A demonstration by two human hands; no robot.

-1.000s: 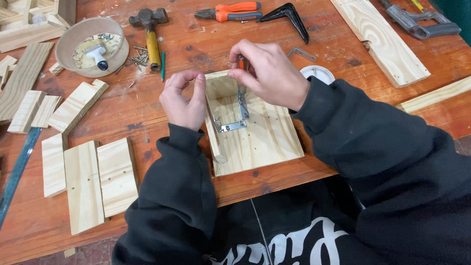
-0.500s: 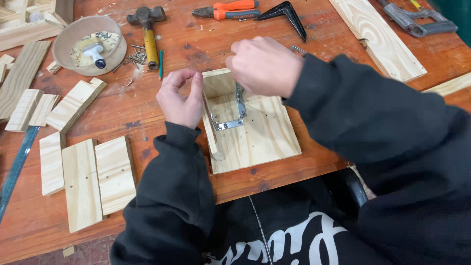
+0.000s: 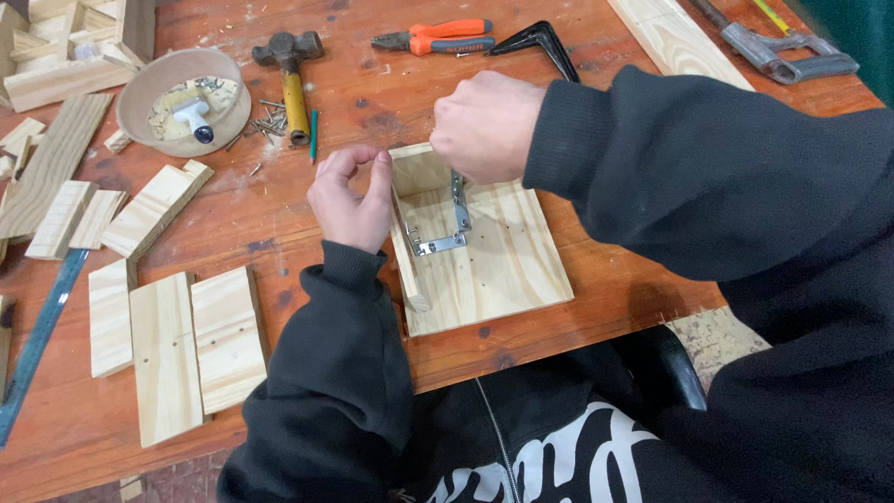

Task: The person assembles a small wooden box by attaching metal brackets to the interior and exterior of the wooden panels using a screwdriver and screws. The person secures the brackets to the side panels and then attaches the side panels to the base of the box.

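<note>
A pale wooden board (image 3: 507,275) lies flat on the red-brown workbench (image 3: 372,93), with a thin wooden strip (image 3: 406,256) standing along its left edge. A bent metal bracket (image 3: 445,240) sits on the board. My left hand (image 3: 349,200) is curled beside the strip, thumb and forefinger pinching its upper corner. My right hand (image 3: 484,126) is closed in a fist over the far end of the board. The bracket's upper arm runs up under it, and what its fingers hold is hidden.
Behind the board lie a hammer (image 3: 293,79), orange-handled pliers (image 3: 438,37), a black angle piece (image 3: 540,42) and a green pencil (image 3: 314,135). A round bowl (image 3: 154,84) and loose nails (image 3: 270,116) sit at the left. Wood offcuts (image 3: 168,345) and a blue ruler (image 3: 37,345) lie near left.
My right hand has closed from a fingertip pinch into a fist and shifted slightly left over the bracket's top. My right sleeve fills more of the view. The left hand has hardly moved.
</note>
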